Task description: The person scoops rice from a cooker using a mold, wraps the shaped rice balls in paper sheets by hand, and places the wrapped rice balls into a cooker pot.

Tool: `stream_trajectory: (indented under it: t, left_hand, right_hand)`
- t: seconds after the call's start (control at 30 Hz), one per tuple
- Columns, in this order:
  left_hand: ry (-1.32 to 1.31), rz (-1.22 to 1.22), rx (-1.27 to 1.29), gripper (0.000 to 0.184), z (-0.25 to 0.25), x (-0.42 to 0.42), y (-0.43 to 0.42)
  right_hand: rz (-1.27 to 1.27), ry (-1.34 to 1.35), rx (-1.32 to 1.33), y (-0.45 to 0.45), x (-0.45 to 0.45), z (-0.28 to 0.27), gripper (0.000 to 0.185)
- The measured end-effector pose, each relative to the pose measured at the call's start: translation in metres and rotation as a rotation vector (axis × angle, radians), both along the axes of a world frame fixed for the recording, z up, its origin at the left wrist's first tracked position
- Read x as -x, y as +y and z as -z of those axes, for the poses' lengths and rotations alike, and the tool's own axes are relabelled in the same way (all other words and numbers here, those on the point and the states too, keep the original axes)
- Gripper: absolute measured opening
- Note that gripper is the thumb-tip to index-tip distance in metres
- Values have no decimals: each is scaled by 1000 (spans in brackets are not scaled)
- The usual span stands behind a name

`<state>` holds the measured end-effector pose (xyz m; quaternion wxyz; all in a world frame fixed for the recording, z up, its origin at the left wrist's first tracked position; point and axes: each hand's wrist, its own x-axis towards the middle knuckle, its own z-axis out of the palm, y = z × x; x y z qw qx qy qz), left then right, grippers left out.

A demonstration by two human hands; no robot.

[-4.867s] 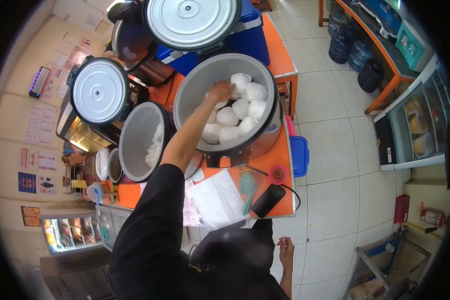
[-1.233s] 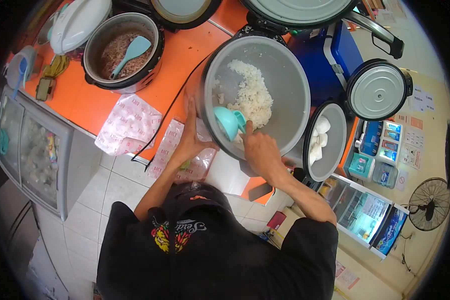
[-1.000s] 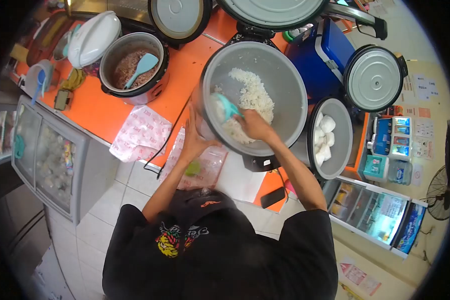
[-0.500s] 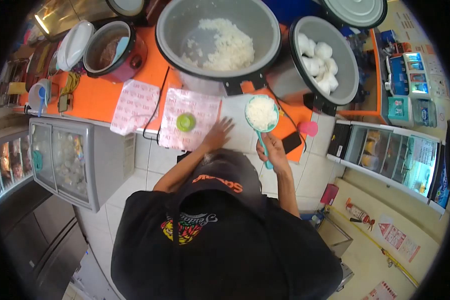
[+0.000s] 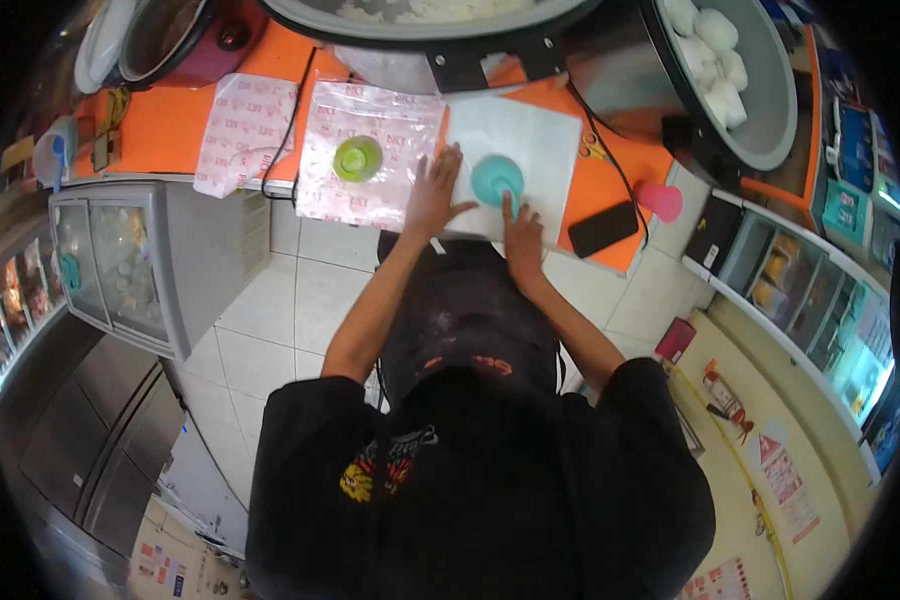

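Note:
A teal scoop rests bowl-down on a sheet of white paper; whatever lies beneath its bowl is hidden. My right hand is closed around the scoop's short handle, index finger stretched along it toward the bowl. With fingers spread, my left hand presses flat on the left side of the white sheet, where it meets a pink-printed wrapping sheet. A green container stands on that printed sheet, left of my left hand.
Behind the papers is a large rice cooker with white rice. Another cooker holds several white round bundles. To the right are a black phone, a pink cup, scissors and a cord. A maroon cooker stands left.
My right hand has turned the rice-filled scoop over and set it down on the white paper. My left hand stays flat on the paper. The view has tilted down and closer.

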<state>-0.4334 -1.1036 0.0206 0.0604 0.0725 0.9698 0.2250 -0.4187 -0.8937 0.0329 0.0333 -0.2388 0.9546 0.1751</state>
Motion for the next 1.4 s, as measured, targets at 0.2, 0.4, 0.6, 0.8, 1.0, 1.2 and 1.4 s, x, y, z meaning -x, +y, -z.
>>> stream_trajectory:
  t: [0.2, 0.4, 0.6, 0.8, 1.0, 1.2, 1.4]
  left_hand:
    - [24, -45, 81, 102, 1, -4, 9]
    - [-12, -99, -10, 111, -2, -8, 19]
    - [-15, -39, 110, 118, -6, -5, 16]
    - [-22, -15, 216, 119, -1, -8, 22]
    - [-26, -1, 231, 119, -9, -11, 18]
    - [-330, 65, 296, 98, -15, -1, 3]
    - [34, -230, 170, 66, 1, 51, 6]
  right_hand:
    - [233, -53, 87, -26, 6, 5, 80]
    - [328, -117, 210, -28, 14, -6, 83]
    - [480, -136, 313, -30, 26, -11, 95]
    - [744, -312, 487, -57, 35, -23, 118]
    - [745, -416, 672, -47, 35, -23, 106]
    - [420, -296, 996, -13, 2, -14, 84]
    - [864, -352, 1624, 74, 11, -14, 58]
